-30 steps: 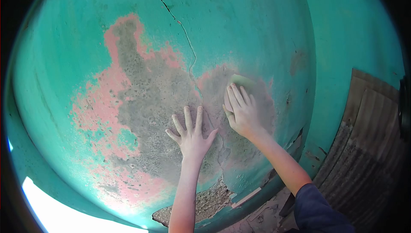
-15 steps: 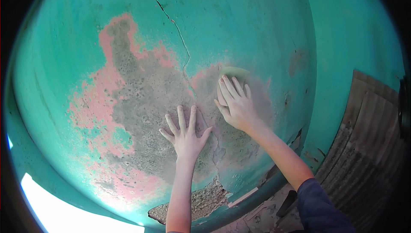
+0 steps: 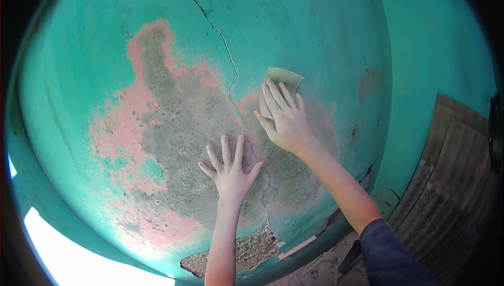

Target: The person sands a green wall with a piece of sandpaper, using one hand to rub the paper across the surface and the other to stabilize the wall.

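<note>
- Looks to me like a run-down building site, indoors or outdoors unclear
- Cracked turquoise wall [image 3: 299,28], paint worn to pink and grey
- Corrugated sheets [image 3: 457,175] beside it
- Glaring brightness [image 3: 79,254], lower left

Left hand [image 3: 231,178]: here it is, flat, back showing; fingers fanned wide and straight; thumb angled well out to the right
Left forearm [image 3: 223,238]: rising nearly upright from below; wrist almost in line
Right hand [image 3: 286,123]: higher than the left, and well apart from it; palm turned away, fingers extended up and leftward, closer together than the left's; thumb out to the side
Right forearm [image 3: 338,186]: slanting up and left from the bent elbow
</note>
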The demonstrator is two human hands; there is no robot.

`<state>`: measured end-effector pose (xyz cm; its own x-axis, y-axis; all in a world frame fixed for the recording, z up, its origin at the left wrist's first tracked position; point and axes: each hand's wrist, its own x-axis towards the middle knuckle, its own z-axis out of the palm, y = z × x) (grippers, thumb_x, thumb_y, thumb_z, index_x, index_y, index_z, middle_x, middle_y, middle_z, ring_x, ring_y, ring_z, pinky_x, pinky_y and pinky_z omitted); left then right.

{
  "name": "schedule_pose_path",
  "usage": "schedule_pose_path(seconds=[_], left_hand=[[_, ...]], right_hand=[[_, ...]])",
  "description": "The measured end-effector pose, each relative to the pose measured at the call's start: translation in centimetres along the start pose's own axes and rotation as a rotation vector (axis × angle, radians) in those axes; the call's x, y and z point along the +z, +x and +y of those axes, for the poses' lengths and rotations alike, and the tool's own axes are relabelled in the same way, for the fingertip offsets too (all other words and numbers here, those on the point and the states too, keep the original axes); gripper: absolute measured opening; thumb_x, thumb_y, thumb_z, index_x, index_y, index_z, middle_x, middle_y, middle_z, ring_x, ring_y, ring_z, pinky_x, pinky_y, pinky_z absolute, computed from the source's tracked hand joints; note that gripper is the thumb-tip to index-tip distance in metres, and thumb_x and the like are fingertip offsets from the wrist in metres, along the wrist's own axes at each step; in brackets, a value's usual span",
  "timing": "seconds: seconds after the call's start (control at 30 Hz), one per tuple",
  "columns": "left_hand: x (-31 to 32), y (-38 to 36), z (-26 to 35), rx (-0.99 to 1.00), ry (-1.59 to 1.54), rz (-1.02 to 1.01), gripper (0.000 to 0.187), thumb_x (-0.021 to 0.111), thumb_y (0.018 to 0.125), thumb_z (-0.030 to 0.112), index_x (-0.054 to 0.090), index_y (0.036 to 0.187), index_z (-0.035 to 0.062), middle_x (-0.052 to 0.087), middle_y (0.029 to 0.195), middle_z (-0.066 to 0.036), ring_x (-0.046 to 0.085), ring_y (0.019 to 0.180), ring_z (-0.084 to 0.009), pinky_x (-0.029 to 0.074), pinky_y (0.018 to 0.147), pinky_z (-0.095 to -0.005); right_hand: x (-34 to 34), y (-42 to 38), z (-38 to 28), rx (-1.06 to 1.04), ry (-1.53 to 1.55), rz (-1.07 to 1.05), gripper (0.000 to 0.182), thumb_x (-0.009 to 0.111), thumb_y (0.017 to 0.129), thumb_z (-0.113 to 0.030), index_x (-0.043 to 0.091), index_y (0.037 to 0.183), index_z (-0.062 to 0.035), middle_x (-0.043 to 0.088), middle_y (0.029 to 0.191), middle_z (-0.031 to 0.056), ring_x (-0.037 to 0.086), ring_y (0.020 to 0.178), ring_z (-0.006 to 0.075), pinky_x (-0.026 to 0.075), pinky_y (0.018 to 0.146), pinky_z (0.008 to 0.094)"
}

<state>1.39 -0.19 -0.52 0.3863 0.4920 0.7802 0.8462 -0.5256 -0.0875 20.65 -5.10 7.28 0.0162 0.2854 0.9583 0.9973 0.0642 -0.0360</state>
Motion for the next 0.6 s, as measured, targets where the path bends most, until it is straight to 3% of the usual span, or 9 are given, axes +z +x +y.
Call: schedule_pose_path(seconds=[0.13, 0.2, 0.3, 0.6], left_hand=[[0.0, 0.0, -0.2, 0.005, -0.006, 0.003, 0.094, 0.064, 0.083, 0.071, 0.029, 0.16, 0.0307, 0.012, 0.169, -0.014, -0.001, 0.151, -0.0536, -0.001, 0.108, -0.082], [0.0, -0.1, -0.1, 0.007, -0.012, 0.002, 0.094, 0.064, 0.083, 0.071, 0.029, 0.16, 0.0311, 0.012, 0.169, -0.014, -0.001, 0.151, -0.0535, -0.001, 0.108, -0.0819], [0.1, -0.1, -0.2, 0.007, -0.003, 0.005, 0.094, 0.064, 0.083, 0.071, 0.029, 0.16, 0.0314, 0.012, 0.169, -0.014, 0.0, 0.151, -0.0539, -0.001, 0.108, -0.0819], [0.1, -0.2, -0.2, 0.014, -0.011, 0.017, 0.094, 0.064, 0.082, 0.072, 0.029, 0.16, 0.0321, 0.013, 0.169, -0.013, 0.002, 0.151, -0.0545, -0.001, 0.108, -0.0821]], right_hand=[[0.1, -2.6, -0.2, -0.026, -0.021, -0.056, 0.067, 0.061, 0.097, -0.036, 0.042, 0.152, -0.0037, 0.04, 0.158, 0.0145, 0.039, 0.144, 0.0372, 0.033, 0.11, 0.0606], [0.0, -2.5, -0.3, -0.025, -0.051, -0.095, 0.068, 0.059, 0.097, -0.039, 0.041, 0.153, -0.0043, 0.04, 0.158, 0.0129, 0.037, 0.146, 0.0364, 0.028, 0.112, 0.0647], [0.0, 0.2, 0.1, -0.021, -0.055, -0.039, 0.069, 0.06, 0.096, -0.04, 0.041, 0.153, -0.0045, 0.039, 0.159, 0.0124, 0.036, 0.146, 0.036, 0.027, 0.113, 0.0655], [-0.3, -1.2, 0.0, -0.012, -0.089, -0.083, 0.069, 0.058, 0.097, -0.041, 0.039, 0.154, -0.0071, 0.037, 0.16, 0.0104, 0.036, 0.146, 0.0359, 0.027, 0.113, 0.0666]])
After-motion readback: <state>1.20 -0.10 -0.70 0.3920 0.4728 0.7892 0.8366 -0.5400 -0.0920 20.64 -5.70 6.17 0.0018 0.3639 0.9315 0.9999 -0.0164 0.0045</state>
